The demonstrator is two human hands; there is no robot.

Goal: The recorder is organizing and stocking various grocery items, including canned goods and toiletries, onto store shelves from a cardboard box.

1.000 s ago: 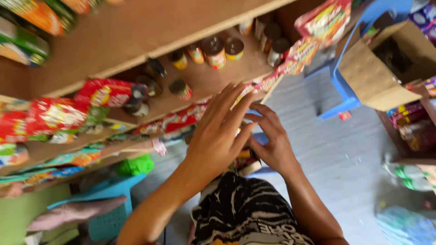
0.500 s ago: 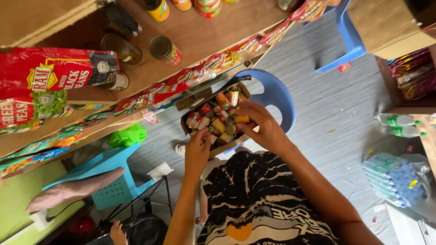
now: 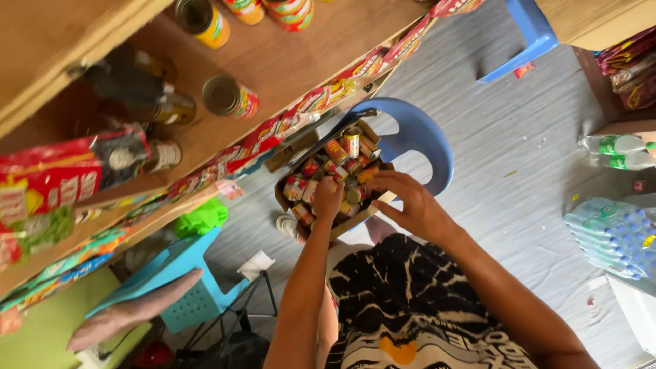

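The person wears a black short-sleeved cotton T-shirt [image 3: 417, 301] covered in an irregular pale, off-white tie-dye streak pattern that radiates across the chest and shoulders. Near the lower edge of the head view, the shirt front carries a printed graphic with an orange rounded shape and large white block lettering. Both forearms are bare, and the left hand [image 3: 328, 198] and right hand [image 3: 410, 205] carry no gloves, rings, or wristbands.

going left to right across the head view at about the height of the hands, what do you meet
Red snack bags → green cloth → left hand in the cardboard box of cans → right hand → blue plastic chair → pack of water bottles.
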